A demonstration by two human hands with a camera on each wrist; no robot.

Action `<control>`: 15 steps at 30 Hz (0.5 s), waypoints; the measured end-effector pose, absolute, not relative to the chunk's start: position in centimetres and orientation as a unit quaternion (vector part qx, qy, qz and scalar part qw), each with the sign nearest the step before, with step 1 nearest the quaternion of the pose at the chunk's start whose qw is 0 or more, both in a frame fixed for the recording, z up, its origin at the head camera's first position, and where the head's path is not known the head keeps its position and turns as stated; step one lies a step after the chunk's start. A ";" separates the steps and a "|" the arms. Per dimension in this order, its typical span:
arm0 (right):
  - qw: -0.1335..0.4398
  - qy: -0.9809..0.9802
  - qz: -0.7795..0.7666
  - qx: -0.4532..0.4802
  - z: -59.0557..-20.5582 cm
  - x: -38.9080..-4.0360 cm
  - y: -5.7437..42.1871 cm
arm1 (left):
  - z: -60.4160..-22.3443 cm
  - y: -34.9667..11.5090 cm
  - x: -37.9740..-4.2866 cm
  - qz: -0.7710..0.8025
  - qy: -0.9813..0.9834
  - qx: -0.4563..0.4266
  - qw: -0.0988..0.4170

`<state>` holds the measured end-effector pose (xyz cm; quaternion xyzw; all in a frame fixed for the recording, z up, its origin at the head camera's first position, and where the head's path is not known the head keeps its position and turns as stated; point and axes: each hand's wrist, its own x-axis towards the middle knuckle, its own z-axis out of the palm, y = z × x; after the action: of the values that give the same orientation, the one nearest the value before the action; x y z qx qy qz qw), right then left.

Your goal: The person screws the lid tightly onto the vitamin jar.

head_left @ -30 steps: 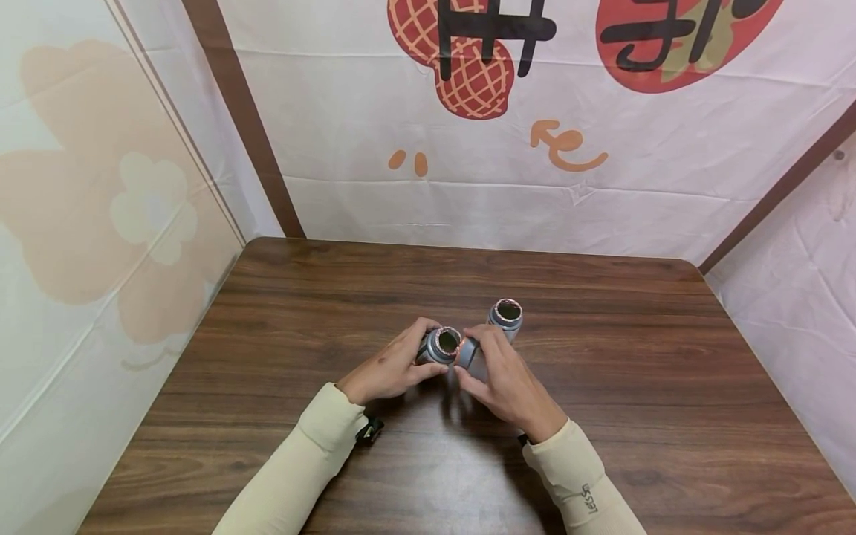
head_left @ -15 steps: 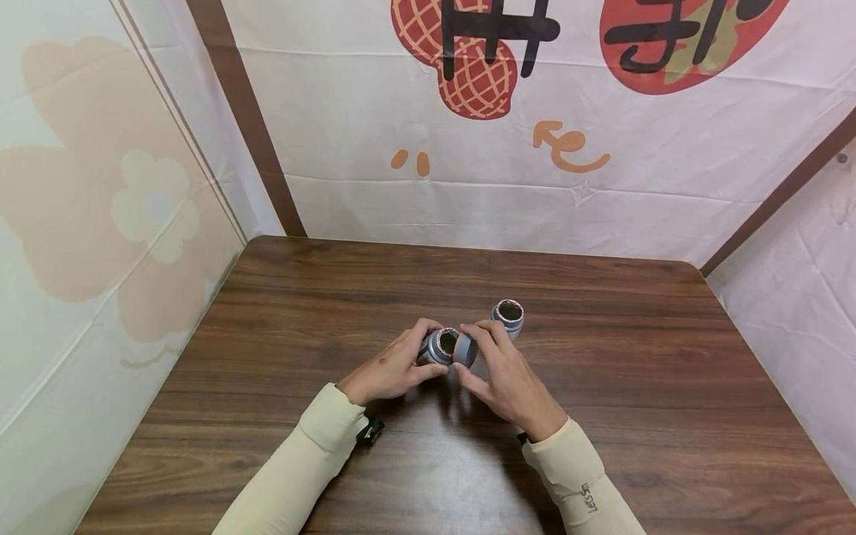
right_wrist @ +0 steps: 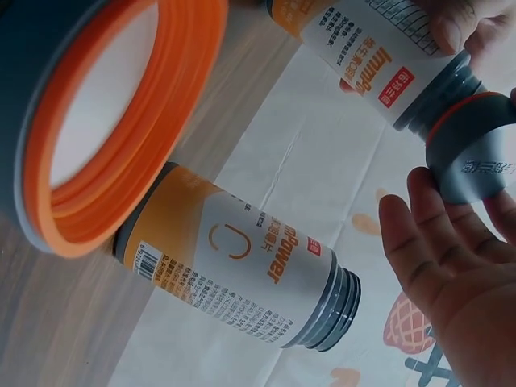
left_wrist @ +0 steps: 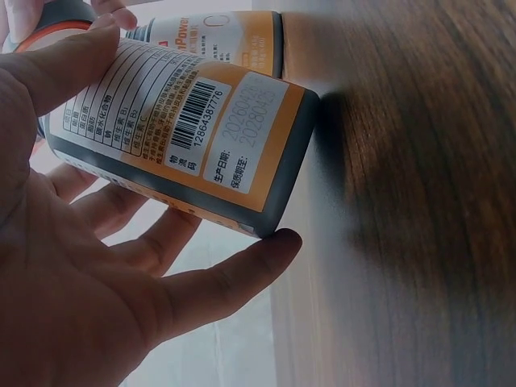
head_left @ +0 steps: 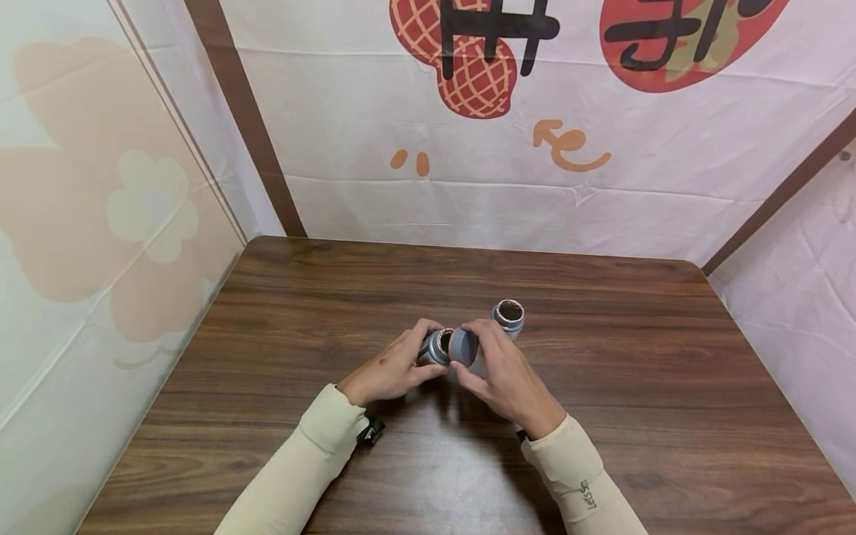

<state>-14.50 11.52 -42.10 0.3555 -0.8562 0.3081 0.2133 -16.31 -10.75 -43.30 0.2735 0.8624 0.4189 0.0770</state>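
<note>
My left hand (head_left: 394, 365) grips a white and orange supplement bottle (left_wrist: 185, 133), its thumb and fingers around the body. That bottle leans with its uncapped mouth toward the right; whether its base touches the table cannot be told. My right hand (head_left: 503, 373) holds a dark grey screw cap (head_left: 464, 348) with an orange inner ring between thumb and fingers. The cap sits tilted at the bottle's mouth, covering part of the opening. Just behind the right hand a matching bottle (right_wrist: 242, 258) stands upright and uncapped, its threaded neck showing.
A second grey cap (right_wrist: 197, 72) with an orange inside looms close in the right wrist view, opening upward, on the table; the head view does not show it. The brown wood table (head_left: 321, 290) meets a printed cloth wall (head_left: 348, 200) behind.
The cap in my right hand has turned and shifted slightly left over the bottle's mouth, so more of its flat top faces the head camera. The left hand and the standing bottle stay put.
</note>
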 end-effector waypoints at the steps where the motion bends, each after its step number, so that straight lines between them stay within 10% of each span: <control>1: 0.215 -0.856 0.306 0.356 -42.1 -14.5 11.5 | -43.3 -10.8 -16.3 0.419 0.862 0.274 0.078; 15: 0.220 -0.863 0.281 0.357 -41.9 -14.6 11.1 | -43.4 -10.7 -16.4 0.414 0.865 0.274 0.072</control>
<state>-14.57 11.07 -41.86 0.3566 -0.8634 0.2812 0.2196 -16.39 -10.71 -43.42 0.2740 0.8649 0.4142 0.0724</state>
